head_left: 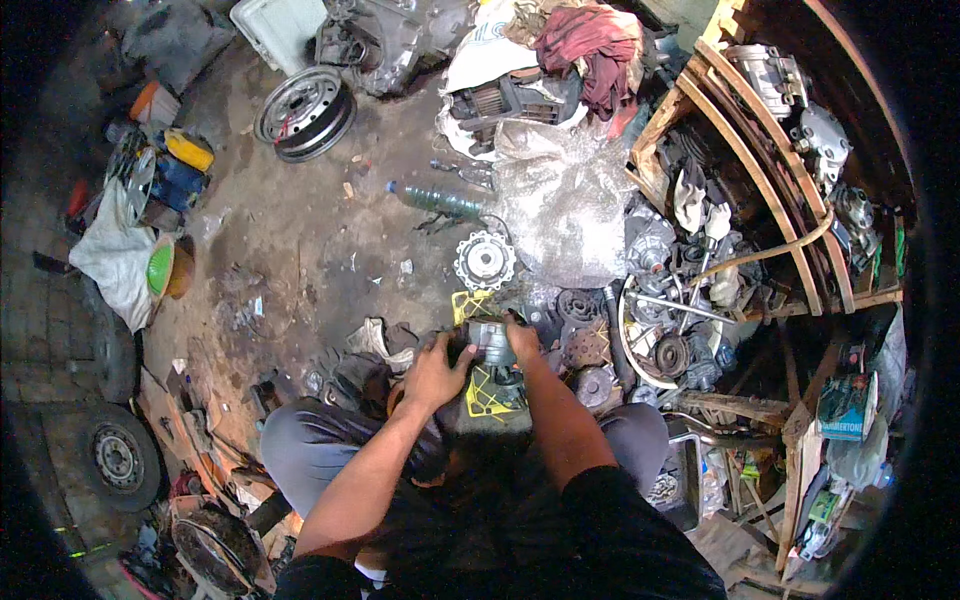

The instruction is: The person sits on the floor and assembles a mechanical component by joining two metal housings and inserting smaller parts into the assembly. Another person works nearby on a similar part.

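Between my two hands is a round grey metal machine part (492, 343), about fist-sized, with a banded side. My left hand (437, 372) is curled against its left side, and my right hand (520, 340) grips its right side. Below the part lies a yellow piece with an open lattice (492, 393), partly covered by it. Just beyond my hands rests a silver metal disc (485, 261) with a scalloped rim and a hub in its middle. Grey cloth (378, 345) lies to the left of my left hand. Dark round metal parts (587, 349) sit to the right of my right hand.
A round tub (633, 350) of metal parts stands at the right, beside a wooden rack (745, 150). Farther off are a clear plastic bottle (440, 200), a silvery sheet (560, 200) and a wheel rim (305, 113). A tyre (118, 457) lies at the left.
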Demonstrator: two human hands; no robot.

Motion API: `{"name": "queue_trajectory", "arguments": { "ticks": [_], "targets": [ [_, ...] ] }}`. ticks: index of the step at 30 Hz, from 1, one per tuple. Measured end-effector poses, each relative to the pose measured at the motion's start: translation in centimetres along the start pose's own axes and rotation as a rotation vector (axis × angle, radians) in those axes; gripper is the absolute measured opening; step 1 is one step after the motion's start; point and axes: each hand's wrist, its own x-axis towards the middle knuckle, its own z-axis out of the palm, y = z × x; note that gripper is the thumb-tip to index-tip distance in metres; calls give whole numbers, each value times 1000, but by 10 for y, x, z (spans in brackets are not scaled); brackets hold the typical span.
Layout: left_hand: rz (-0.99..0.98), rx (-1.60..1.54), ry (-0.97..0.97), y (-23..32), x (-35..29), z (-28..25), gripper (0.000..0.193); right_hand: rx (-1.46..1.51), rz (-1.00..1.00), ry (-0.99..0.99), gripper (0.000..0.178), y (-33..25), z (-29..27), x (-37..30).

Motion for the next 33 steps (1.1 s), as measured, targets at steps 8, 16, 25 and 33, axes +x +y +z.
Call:
{"name": "queue_trajectory", "arguments": {
  "ticks": [8,16,25,33],
  "targets": [
    [147,-53,71,0,19,-5,72,658,-14,-372,80,25,28,75],
    [49,-69,120,-31,9,-7,65,1194,-45,-556,61,34,27,-24],
    [200,-373,320,-5,21,-5,53,1118,-50,-120,63,68,13,-62],
    [116,-1029,274,63,14,-29,45,1124,-536,-66,58,52,-85,-221]
  ]
}}
